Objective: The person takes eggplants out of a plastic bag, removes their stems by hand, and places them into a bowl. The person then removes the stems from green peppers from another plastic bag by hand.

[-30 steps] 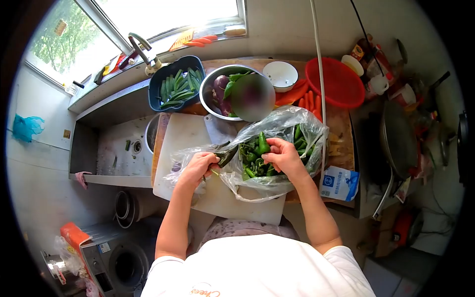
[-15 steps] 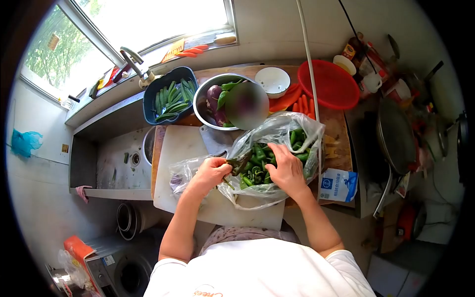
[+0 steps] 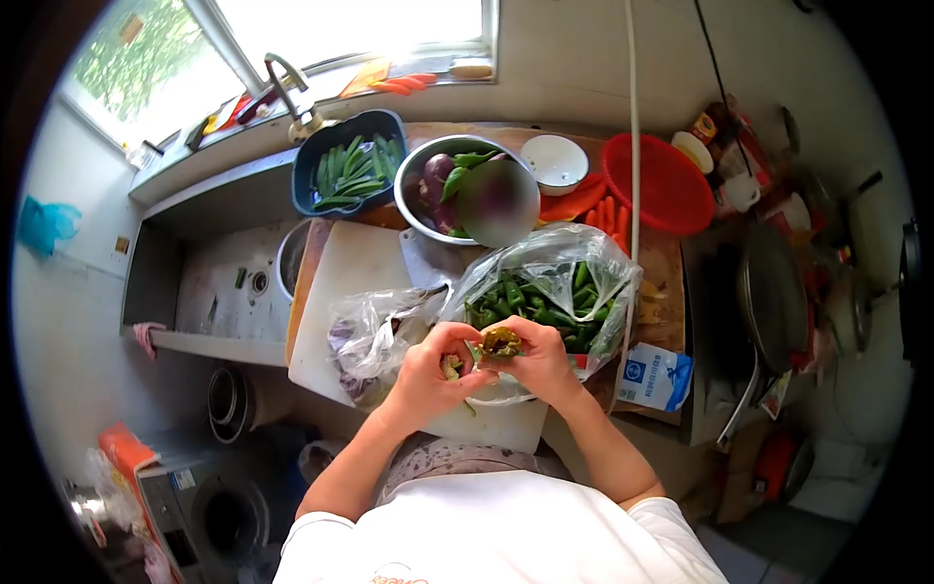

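Note:
Both hands are close together in front of the clear plastic bag of green peppers. My left hand is closed on a pale pepper core. In my right hand is an opened dark pepper, its yellowish-brown inside facing up. Under the hands lies the white cutting board. A second plastic bag with purplish contents rests on the board to the left. Behind the bags, a metal bowl holds eggplants and green peppers.
A blue basin of long green pods stands by the sink. Farther right are a white bowl, carrots, a red basket, a blue-white packet and a wok.
My hands have come together nearer my body, away from the peppers in the bag. The dark pepper, earlier in my left hand, is now open in my right.

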The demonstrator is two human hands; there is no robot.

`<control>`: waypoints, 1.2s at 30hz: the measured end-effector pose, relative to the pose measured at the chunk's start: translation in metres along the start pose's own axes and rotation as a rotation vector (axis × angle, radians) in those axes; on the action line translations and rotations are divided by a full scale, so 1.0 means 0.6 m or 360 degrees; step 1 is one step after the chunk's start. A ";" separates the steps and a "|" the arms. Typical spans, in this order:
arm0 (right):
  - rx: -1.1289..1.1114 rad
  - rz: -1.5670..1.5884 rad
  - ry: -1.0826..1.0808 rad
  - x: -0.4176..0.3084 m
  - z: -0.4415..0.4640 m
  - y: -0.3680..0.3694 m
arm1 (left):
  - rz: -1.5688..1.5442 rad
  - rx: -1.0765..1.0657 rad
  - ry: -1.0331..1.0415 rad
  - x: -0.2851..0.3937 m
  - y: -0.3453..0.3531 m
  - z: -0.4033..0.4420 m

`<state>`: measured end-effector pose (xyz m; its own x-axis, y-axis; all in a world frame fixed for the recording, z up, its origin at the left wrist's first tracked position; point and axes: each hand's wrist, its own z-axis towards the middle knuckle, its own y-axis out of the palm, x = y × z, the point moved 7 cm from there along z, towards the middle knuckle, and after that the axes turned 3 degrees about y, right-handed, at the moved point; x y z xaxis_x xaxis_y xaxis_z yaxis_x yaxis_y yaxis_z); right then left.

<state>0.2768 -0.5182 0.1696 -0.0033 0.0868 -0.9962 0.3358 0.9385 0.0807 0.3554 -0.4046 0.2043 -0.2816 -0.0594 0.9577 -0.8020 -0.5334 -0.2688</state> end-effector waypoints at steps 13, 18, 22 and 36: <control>-0.0515 -0.0471 0.0003 0.020 -0.045 0.195 | 0.0124 0.0612 -0.0048 -0.050 -0.079 -0.221; -0.0792 -0.0193 0.0645 0.067 -0.069 0.341 | -0.0430 0.0756 -0.0546 -0.107 -0.151 -0.332; -0.0968 -0.0213 0.0936 0.150 -0.092 0.471 | -0.1659 0.1117 -0.0861 -0.225 -0.205 -0.479; -0.1138 -0.0717 0.1019 0.213 -0.131 0.648 | -0.1869 0.2466 -0.1138 -0.660 -0.402 -1.138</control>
<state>0.3328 -0.1157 0.0762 -0.5549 -0.3535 -0.7530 -0.4518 0.8882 -0.0841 0.3008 0.3238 -0.1802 0.4361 0.7227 0.5363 0.7096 -0.6426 0.2890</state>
